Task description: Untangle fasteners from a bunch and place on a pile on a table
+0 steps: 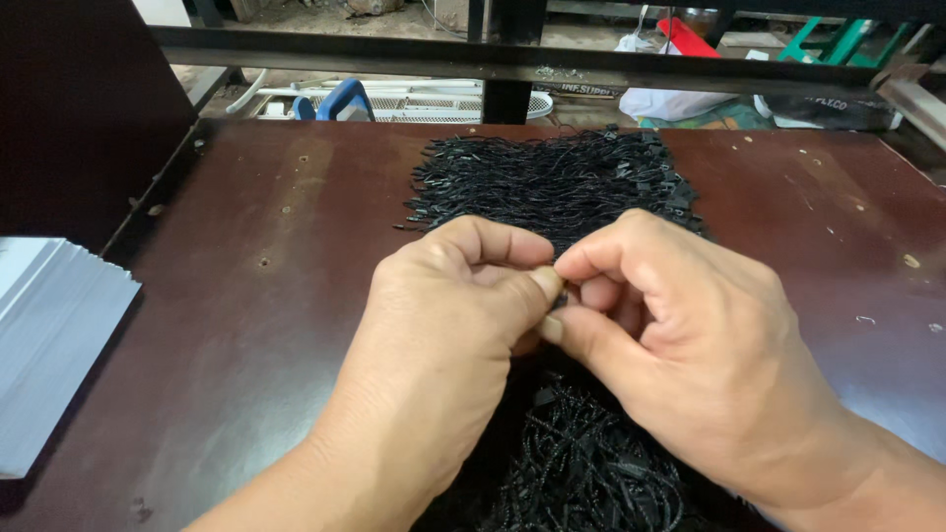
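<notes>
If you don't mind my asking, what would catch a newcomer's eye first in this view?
First, the left hand and right hand meeting at the centre, pinching a small black piece between their fingertips. Behind them, a mat of black string loops lies on the dark brown table, with a second black pile below the hands. A stack of pale sheets sits at the left edge.

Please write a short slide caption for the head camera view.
Both hands, left hand and right hand, pinch a small black piece above black string loops.

Black cords, dark-brown table
</notes>
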